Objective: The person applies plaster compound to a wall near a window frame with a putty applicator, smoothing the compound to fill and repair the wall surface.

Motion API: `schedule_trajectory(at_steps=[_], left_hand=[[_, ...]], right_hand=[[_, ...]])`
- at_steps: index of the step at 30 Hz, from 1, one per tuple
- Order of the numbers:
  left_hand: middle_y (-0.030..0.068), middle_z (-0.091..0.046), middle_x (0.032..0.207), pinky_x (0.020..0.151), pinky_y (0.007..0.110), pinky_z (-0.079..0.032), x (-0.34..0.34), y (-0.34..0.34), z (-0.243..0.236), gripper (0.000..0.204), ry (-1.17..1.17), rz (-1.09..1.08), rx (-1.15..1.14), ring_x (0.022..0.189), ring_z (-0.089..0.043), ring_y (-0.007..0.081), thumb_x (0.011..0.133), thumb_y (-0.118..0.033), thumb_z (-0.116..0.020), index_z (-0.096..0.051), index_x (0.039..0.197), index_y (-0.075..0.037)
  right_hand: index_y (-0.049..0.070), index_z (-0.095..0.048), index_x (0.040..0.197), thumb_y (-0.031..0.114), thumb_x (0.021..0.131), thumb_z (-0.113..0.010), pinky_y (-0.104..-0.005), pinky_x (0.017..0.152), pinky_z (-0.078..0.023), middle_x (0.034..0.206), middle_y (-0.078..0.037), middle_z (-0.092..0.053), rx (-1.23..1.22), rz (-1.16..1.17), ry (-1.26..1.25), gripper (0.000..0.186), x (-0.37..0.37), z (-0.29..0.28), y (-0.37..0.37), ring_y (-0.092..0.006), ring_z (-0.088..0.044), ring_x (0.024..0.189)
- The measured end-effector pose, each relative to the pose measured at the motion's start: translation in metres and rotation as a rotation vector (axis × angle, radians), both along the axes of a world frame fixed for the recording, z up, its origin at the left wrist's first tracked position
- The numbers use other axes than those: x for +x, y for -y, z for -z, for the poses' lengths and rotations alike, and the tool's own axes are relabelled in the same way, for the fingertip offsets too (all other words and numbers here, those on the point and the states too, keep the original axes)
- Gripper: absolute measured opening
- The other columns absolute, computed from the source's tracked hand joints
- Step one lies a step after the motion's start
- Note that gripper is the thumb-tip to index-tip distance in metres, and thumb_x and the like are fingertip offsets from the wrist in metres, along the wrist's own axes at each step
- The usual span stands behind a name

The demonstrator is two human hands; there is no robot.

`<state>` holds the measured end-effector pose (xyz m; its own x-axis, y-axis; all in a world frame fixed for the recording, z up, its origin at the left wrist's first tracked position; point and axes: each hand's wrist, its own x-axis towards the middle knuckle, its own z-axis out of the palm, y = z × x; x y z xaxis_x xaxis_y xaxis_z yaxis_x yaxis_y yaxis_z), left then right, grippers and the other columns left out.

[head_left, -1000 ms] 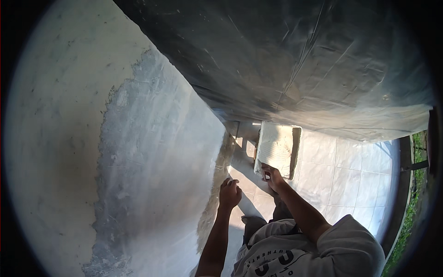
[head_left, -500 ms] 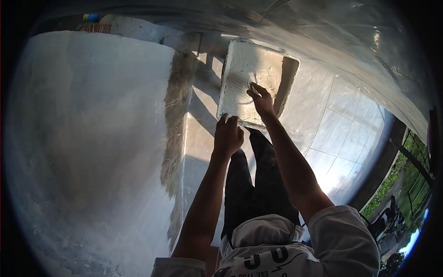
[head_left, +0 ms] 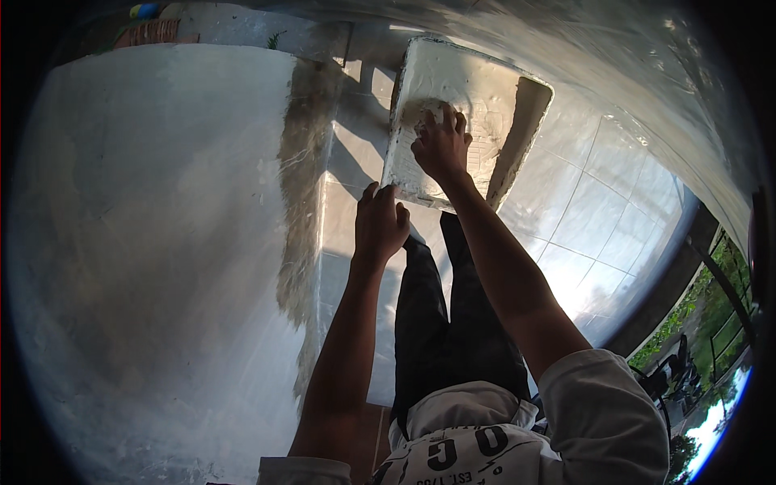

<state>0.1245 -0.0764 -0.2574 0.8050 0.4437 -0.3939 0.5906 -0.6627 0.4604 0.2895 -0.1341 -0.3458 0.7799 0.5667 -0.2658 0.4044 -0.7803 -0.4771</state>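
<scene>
- Shifted leftward over the smooth, cream-white paste (head_left: pixel 485 74) is the bare right hand (head_left: pixel 443 149), fingers parted and bent; whether anything is gripped cannot be told.
- Paste is contained by a shallow, rectangular, pale-rimmed tray (head_left: pixel 521 129), apparently set on pale grey floor tiles (head_left: pixel 602 222) for two-handed reach.
- At its near-left corner, the bare left hand (head_left: pixel 380 222) is curled, perhaps for steadying; contact is unclear.

Room here inside the tray (head_left: pixel 521 133), upper centre, right of the right hand (head_left: pixel 443 149); left hand (head_left: pixel 380 226) crowds the tray's lower-left corner; pale wall (head_left: pixel 162 242) blocks frame left; trouser legs (head_left: pixel 422 295) fill the gap between forearms (head_left: pixel 509 259), lower centre.
</scene>
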Motion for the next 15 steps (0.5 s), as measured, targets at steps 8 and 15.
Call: schedule_trajectory(at_steps=[8, 15], left_hand=[[0.0205, -0.065, 0.121, 0.104, 0.052, -0.045, 0.002, 0.006, 0.0, 0.034, 0.033, -0.006, -0.011, 0.127, -0.053, 0.043, 0.089, -0.012, -0.061, -0.06, 0.121, -0.001], [0.0211, -0.065, 0.12, 0.103, 0.052, -0.046, -0.005, 0.004, -0.007, 0.032, 0.029, -0.014, 0.002, 0.127, -0.053, 0.0432, 0.089, -0.012, -0.061, -0.06, 0.12, -0.001]], right_hand=[[0.005, -0.059, 0.13, 0.027, 0.075, -0.073, -0.0648, 0.094, -0.042, 0.138, -0.02, -0.047, -0.128, -0.005, -0.008, 0.061, 0.002, -0.006, -0.018, -0.0425, -0.042, 0.13], [0.005, -0.067, 0.119, 0.028, 0.073, -0.074, -0.061, 0.093, -0.042, 0.13, -0.018, -0.05, -0.215, -0.099, -0.172, 0.052, -0.019, -0.03, 0.006, -0.039, -0.043, 0.129]])
